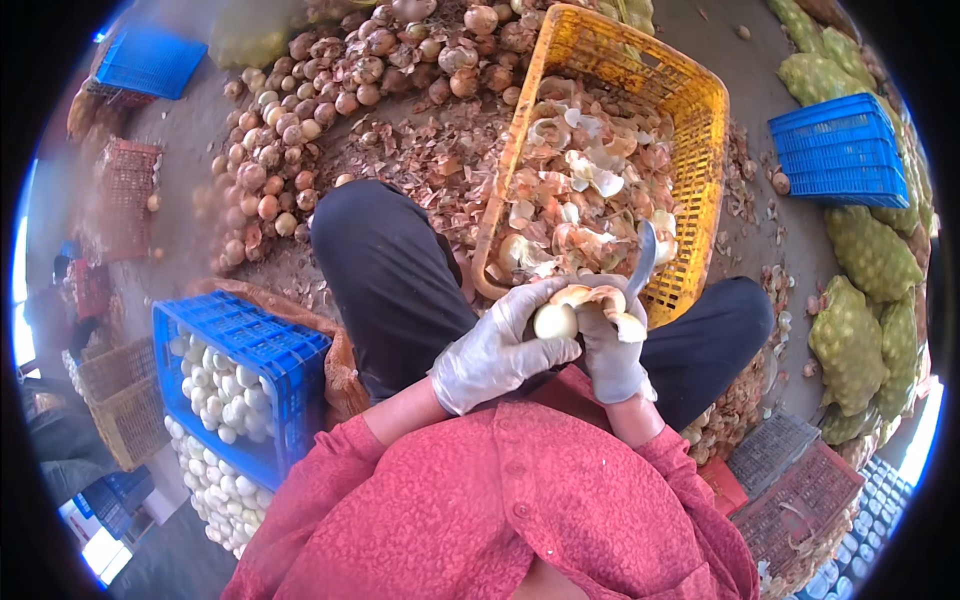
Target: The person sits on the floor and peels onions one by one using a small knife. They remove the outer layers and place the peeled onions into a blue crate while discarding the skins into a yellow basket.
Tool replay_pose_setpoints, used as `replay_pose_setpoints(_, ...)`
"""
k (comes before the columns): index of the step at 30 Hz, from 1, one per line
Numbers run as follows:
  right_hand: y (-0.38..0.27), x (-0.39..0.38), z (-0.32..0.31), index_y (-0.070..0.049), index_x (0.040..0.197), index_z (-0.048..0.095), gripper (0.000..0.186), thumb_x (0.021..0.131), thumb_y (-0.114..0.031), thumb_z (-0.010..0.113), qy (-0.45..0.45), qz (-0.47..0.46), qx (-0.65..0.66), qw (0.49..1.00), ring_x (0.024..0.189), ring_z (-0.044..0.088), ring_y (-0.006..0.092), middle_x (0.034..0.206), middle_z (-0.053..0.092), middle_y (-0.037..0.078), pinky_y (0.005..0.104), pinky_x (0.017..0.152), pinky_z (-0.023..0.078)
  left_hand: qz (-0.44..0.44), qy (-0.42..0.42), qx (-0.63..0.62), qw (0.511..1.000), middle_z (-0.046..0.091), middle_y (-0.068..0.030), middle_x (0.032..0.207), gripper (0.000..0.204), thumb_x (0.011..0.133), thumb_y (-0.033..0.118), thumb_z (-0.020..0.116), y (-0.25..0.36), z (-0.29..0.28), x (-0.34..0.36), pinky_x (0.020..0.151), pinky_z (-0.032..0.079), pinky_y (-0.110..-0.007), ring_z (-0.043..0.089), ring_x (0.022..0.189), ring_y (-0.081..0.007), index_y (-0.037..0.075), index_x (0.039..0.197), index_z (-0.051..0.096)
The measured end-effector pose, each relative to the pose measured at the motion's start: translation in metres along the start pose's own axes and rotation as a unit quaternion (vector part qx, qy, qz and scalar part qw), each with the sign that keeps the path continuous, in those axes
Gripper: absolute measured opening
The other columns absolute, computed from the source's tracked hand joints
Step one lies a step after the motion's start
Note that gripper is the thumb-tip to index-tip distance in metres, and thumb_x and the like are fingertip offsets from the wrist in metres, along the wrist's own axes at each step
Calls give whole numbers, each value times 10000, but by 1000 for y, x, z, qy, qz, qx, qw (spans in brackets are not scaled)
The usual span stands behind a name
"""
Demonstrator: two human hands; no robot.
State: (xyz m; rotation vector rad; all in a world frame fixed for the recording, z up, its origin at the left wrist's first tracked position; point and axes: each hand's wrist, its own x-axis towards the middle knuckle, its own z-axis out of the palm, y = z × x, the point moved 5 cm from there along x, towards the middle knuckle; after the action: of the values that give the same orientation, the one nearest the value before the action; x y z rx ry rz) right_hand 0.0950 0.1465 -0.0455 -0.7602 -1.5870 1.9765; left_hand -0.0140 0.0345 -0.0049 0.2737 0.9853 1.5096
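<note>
In a pale translucent glove, my left hand (503, 348) is closed around a partly peeled onion (556, 321). My right hand (612, 362), gloved the same way, grips a knife whose curved blade (645, 258) points up and away from me; its handle is hidden in the fingers. A strip of onion skin (607, 297) curls from the onion across to the right hand's fingers. Both hands are close together over my lap, at the near end of a yellow crate (708, 165) that holds loose onion skins (590, 180).
Unpeeled onions (290, 135) heap on the floor at far left, among scattered skins. A blue crate (310, 350) of peeled white onions (225, 390) stands left of me. At right are another blue crate (840, 150) and green mesh sacks (848, 345). Red crates (800, 500) lie near right.
</note>
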Motion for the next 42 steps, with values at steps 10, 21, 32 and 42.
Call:
replay_pose_setpoints(10,-41,94,-31,5,1157,625,321,903,-154,740,65,79,-264,959,703,561,88,884,634,13,259,580,482,233,435,127,860,632,-127,1130,347,940,34,622,110,-118,-154,848,557,-336,644,968,-208,-20,1272,539)
replay_pose_setpoints(21,48,101,-112,-21,1172,632,269,950,-168,666,-49,137,-461,875,505,545,81,783,653,42,210,430,408,28,489,499,715,624,-268,1278,545,867,299,753,37,-309,-93,1036,472,-426,603,1196,-392,-45,1265,612)
replay_pose_setpoints(32,28,27,-39,16,1143,596,262,901,-75,633,131,502,-196,832,536,610,128,774,688,93,238,462,454,14,468,218,856,700,-110,990,489,872,150,734,-21,-443,106,817,552,-349,684,920,-218,-45,1289,568)
replay_pose_setpoints(42,-17,120,70,21,1281,588,434,965,-276,606,6,275,-14,961,532,565,91,910,711,106,209,467,440,209,92,-34,973,593,-128,1363,716,781,-73,776,196,-192,54,993,531,-324,587,1237,-228,15,1428,483)
